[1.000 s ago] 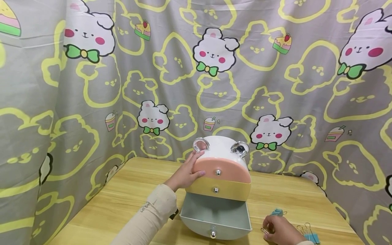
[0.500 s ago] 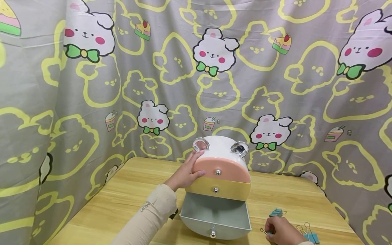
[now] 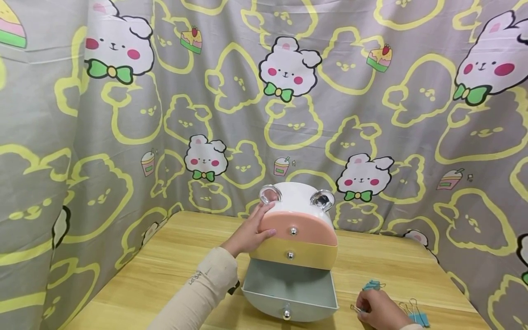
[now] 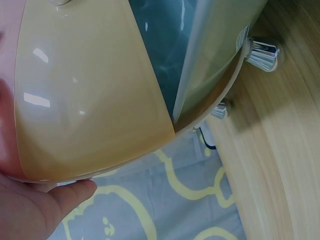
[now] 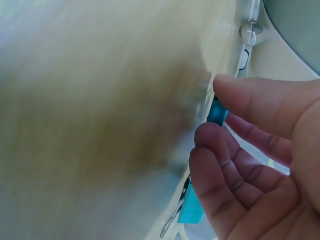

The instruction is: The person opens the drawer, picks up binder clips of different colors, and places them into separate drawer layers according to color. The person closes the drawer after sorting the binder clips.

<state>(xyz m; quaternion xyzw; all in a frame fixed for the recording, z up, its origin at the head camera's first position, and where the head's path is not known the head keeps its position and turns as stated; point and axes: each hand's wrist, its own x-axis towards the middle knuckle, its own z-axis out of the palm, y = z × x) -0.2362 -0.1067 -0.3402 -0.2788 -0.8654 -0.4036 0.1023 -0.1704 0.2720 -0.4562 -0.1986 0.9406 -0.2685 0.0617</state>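
A small drawer cabinet (image 3: 298, 197) with a white top and two silvery ears stands on the table. Its peach top drawer (image 3: 305, 224) and yellow middle drawer (image 3: 313, 255) are closed, while the grey-green bottom drawer (image 3: 305, 312) is pulled out. My left hand (image 3: 250, 233) rests on the cabinet's upper left side, fingers extended and thumb against the peach front. To the right of the cabinet, my right hand (image 3: 381, 309) pinches a blue binder clip (image 5: 217, 112) between thumb and fingers, low over the table. Most of that clip is hidden by the fingers.
Another blue binder clip (image 3: 372, 285) lies just beyond my right hand. To the right of the hand is a further blue binder clip (image 3: 419, 319) with its wire handles up. The wood-grain table (image 3: 198, 233) meets a patterned curtain (image 3: 239, 119) at the back and sides.
My right hand's fingers have drawn in around the binder clip and shifted slightly. My left hand and the cabinet stay where they were.
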